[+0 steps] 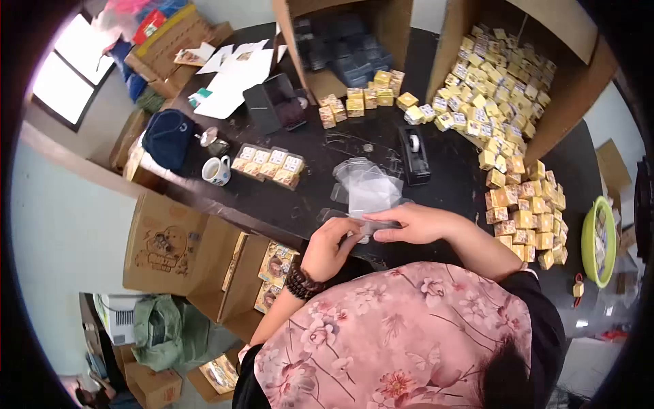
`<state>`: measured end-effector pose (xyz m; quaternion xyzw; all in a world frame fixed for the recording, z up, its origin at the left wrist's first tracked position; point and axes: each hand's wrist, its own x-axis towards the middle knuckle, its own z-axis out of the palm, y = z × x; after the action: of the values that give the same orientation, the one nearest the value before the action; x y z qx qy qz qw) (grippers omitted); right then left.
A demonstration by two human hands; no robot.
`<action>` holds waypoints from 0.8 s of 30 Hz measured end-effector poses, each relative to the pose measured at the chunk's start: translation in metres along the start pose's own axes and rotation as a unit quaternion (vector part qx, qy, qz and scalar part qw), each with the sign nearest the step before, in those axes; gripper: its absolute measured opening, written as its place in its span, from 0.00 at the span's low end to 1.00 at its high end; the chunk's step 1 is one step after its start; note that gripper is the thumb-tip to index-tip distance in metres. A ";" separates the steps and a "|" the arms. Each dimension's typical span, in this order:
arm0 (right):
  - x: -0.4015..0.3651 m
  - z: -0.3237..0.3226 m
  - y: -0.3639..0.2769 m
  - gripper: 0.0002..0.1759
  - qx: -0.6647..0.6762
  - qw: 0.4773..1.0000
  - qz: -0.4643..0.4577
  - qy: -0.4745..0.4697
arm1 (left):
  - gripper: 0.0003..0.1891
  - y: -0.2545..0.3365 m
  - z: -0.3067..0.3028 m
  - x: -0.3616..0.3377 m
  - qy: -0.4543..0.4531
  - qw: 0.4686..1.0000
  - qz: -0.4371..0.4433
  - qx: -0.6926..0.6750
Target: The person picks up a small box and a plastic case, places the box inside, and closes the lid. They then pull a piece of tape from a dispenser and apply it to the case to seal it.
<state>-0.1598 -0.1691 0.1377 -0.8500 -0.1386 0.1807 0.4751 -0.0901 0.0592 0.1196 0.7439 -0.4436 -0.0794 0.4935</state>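
My left hand point(332, 247), with a dark beaded bracelet point(303, 282) at its wrist, is closed in a pinch on a clear plastic piece point(366, 230) at the table's near edge. From the other side my right hand point(417, 223) grips the same piece, index finger and thumb reaching toward the left fingertips. Both hands partly cover it, so its full shape is hidden. Just beyond them lies a pile of clear plastic packaging point(371, 187). A black tape dispenser point(415, 157) stands to the right of that pile.
Small yellow boxes point(524, 211) are heaped at right, spilling from a large carton point(545, 129). More yellow boxes point(355, 102) stand at the back. Packed sets point(268, 165), a mug point(216, 170) and a black open box point(274, 105) are at left. A green basin point(599, 273) sits far right.
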 end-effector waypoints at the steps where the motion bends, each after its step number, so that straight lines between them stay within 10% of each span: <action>1: 0.002 -0.005 0.007 0.31 0.177 0.982 -0.009 -0.070 | 0.06 0.005 -0.005 -0.002 -0.035 0.999 -0.004 -0.007; 5: 0.009 -0.020 0.006 0.37 0.228 0.935 0.081 -0.260 | 0.09 0.012 -0.008 0.000 -0.121 0.989 0.021 -0.078; 7: 0.007 -0.002 0.028 0.34 0.314 0.928 0.053 -0.192 | 0.13 0.023 -0.010 0.007 -0.191 0.975 0.035 -0.108; 9: 0.011 -0.002 0.022 0.34 0.042 0.987 0.052 -0.146 | 0.14 0.021 -0.007 0.007 -0.217 0.970 0.049 -0.096; 13: 0.001 -0.001 0.007 0.34 -0.048 0.990 0.054 -0.118 | 0.07 0.001 -0.001 -0.018 -0.220 0.950 -0.160 -0.157; 15: -0.026 -0.018 0.053 0.34 -0.089 0.986 0.001 0.144 | 0.09 -0.026 0.012 -0.031 -0.254 0.890 -0.222 -0.307; 17: -0.059 -0.059 0.074 0.30 -0.312 0.844 0.159 0.406 | 0.13 -0.037 0.026 -0.049 -0.246 0.795 -0.338 -0.439; 20: -0.109 -0.098 0.115 0.29 -0.428 0.660 0.452 0.421 | 0.18 -0.006 0.028 -0.036 -0.241 0.775 -0.363 -0.457; 24: -0.154 -0.096 0.107 0.36 -0.304 0.711 0.546 0.323 | 0.17 -0.021 0.026 -0.031 -0.311 0.810 -0.290 -0.404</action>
<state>-0.2486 -0.3590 0.1191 -0.8827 0.4637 0.0714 0.0252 -0.1109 0.0677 0.0797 0.5075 -0.2650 -0.6177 0.5391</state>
